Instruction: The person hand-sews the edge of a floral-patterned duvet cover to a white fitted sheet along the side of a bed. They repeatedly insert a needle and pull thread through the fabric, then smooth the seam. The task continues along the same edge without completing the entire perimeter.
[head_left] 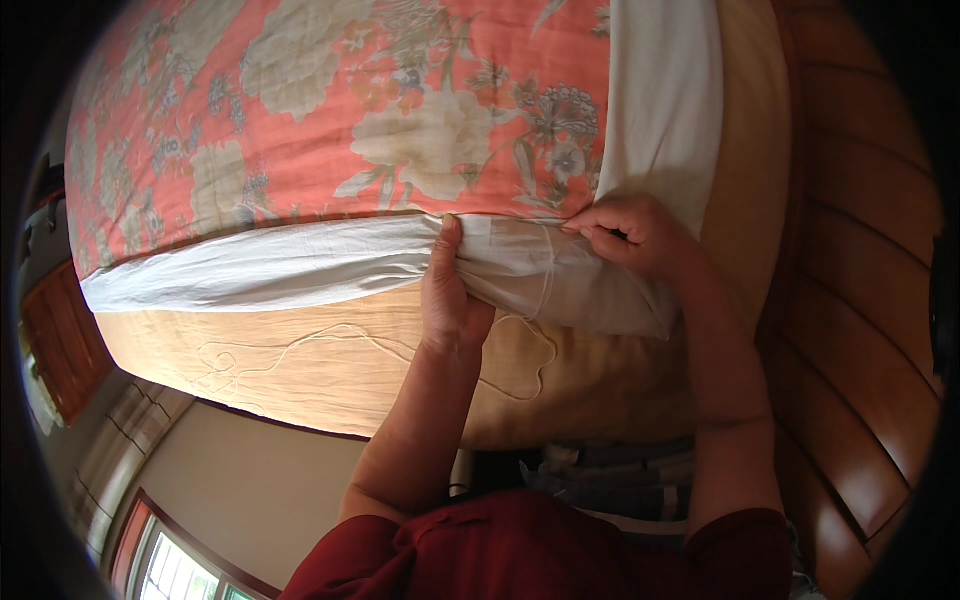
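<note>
A coral-red floral quilt cover (300, 110) lies over the bed, with white fabric (250, 265) folded up along its near and right sides. My left hand (452, 290) is closed on the near white border, its thumb on top at the coral edge and its fingers hidden under the cloth. At the near right corner of the coral cloth, my right hand (635, 235) pinches its thumb and forefinger together by the seam. Whatever sits between those fingertips is too small to make out. Pale thread (548, 275) runs from the seam near them down over the white fabric.
The loose thread trails in loops across the tan bed sheet (330, 375). A brown wooden headboard (850, 230) with slats stands at the right. Dark folded cloth (610, 480) lies below the bed's near edge. A window (175, 565) and checked curtain (125, 440) are at the lower left.
</note>
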